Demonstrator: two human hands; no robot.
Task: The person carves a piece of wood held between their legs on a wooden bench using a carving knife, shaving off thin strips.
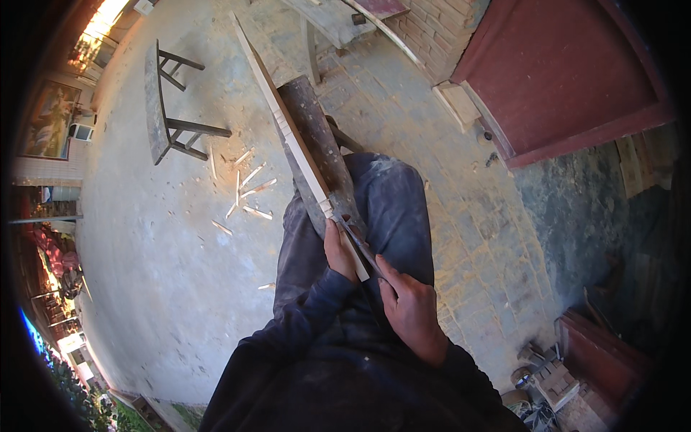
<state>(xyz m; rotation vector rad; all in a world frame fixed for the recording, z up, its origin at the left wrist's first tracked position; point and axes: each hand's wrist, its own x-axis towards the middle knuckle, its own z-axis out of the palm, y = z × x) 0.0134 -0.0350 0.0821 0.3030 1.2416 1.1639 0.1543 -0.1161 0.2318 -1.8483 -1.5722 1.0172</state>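
We have a long, pale wooden strip (306, 163) laid along the dark, worn surface (327, 155) between our knees, running from just below the middle of the view out to eleven o'clock. Our left hand (340, 253), just below the middle toward six o'clock, is wrapped around the strip near its close end. Our right hand (414, 309), at five o'clock, is closed around the handle of a dark hand tool (358, 240), the index finger stretched along it; the tool points toward eleven o'clock, beside the strip, and its exact kind we cannot make out.

As for progress, we judge the work to be partway: the strip bears notch-like marks about midway along and again just beyond our left hand, while the close end, where the tool lies, looks like the portion being worked. Whether the far end is finished we cannot tell. Pale wood offcuts (258, 212) lie scattered on the floor (173, 237) at nine to ten o'clock, which suggests that some wood has already come away. Farther out at ten o'clock we see a narrow bench (153, 108), and a large red panel (568, 72) at two o'clock
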